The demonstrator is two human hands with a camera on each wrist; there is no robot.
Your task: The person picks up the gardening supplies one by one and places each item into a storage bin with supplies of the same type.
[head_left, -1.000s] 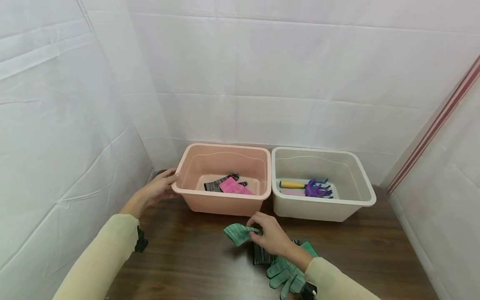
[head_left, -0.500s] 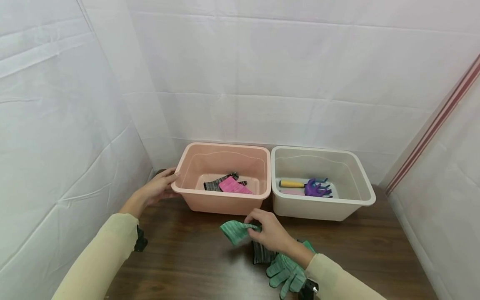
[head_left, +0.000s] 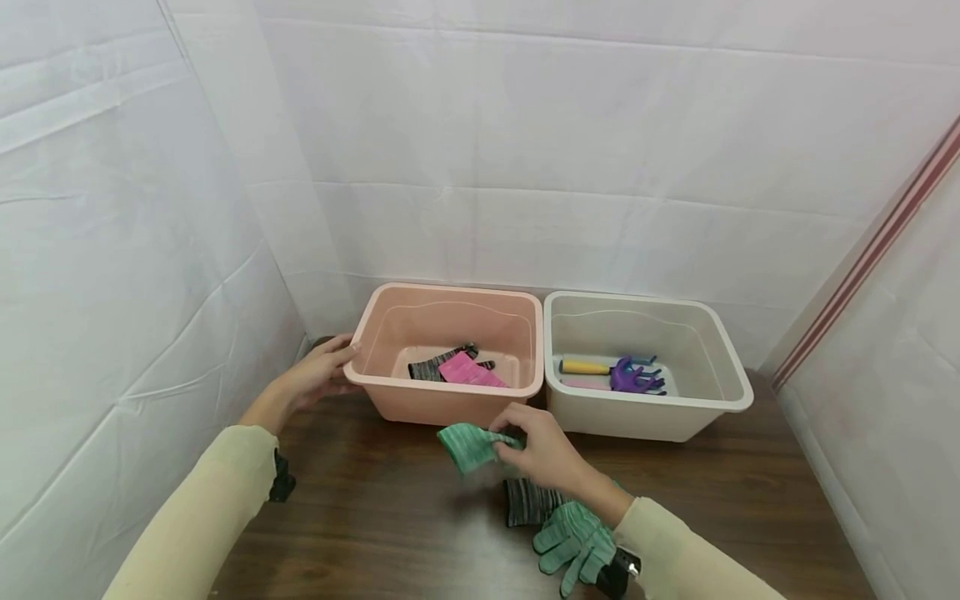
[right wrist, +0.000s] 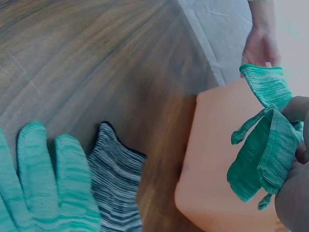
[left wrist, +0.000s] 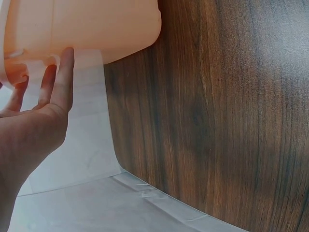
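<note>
Right hand (head_left: 546, 450) has this green glove (right wrist: 256, 162) pinched midway, cuff (head_left: 467, 448) pointing left, long axis kinda kinked there, and left hand (head_left: 321, 372) grips the pink bin (head_left: 438, 403).

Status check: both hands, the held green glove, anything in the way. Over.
Right hand pinching green glove above table. Left hand holding pink bin by its left end. Nothing seen between glove and bin's near wall.

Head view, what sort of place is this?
Probably a makeshift tabletop booth: creased white sheeting stands behind and along both sides of a wood-grain table, where a pink tub and a white tub sit side by side.
</note>
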